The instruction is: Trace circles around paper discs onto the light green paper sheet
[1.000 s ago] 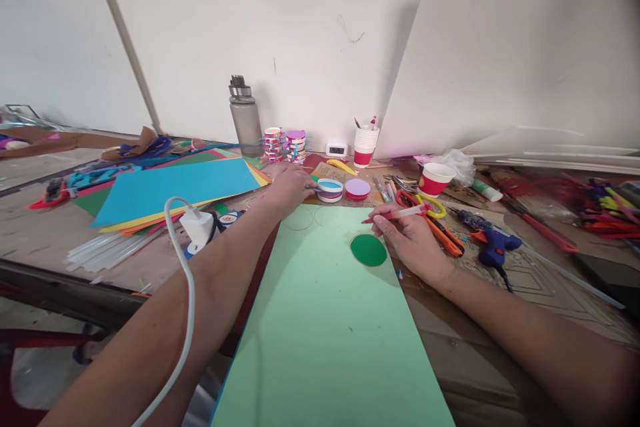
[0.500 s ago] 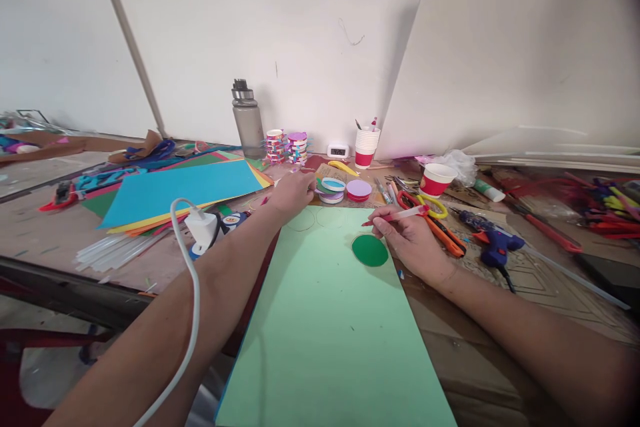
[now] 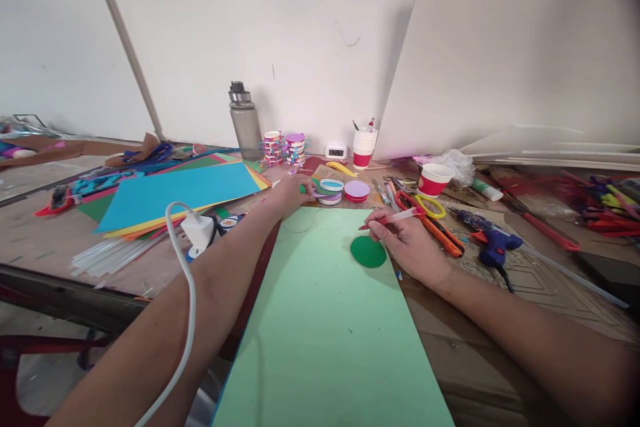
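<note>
My left hand (image 3: 293,193) is closed at the far left corner of the light green sheet (image 3: 320,333), a bit of green paper (image 3: 303,190) showing at its fingertips. Just right of them sits a small pile of round pieces, topped by a white-rimmed blue disc (image 3: 331,185). Beside the pile are stacked discs with a lilac top (image 3: 357,189). My right hand (image 3: 407,243) grips a red pen (image 3: 393,218) over the sheet's right edge. Below the pen lies a dark green disc (image 3: 369,251). Faint drawn circles (image 3: 300,221) mark the sheet's far end.
Coloured paper sheets (image 3: 175,193), clear glue sticks (image 3: 117,253) and a white plug (image 3: 197,228) with its cable lie left. A bottle (image 3: 245,123) and paper cups (image 3: 365,147) stand behind. Scissors (image 3: 431,206), an orange cutter (image 3: 443,237) and a blue glue gun (image 3: 495,243) lie right.
My left hand has drawn slightly left, away from the pile, and green paper now shows at its fingertips. My right hand stays beside the green disc with the pen.
</note>
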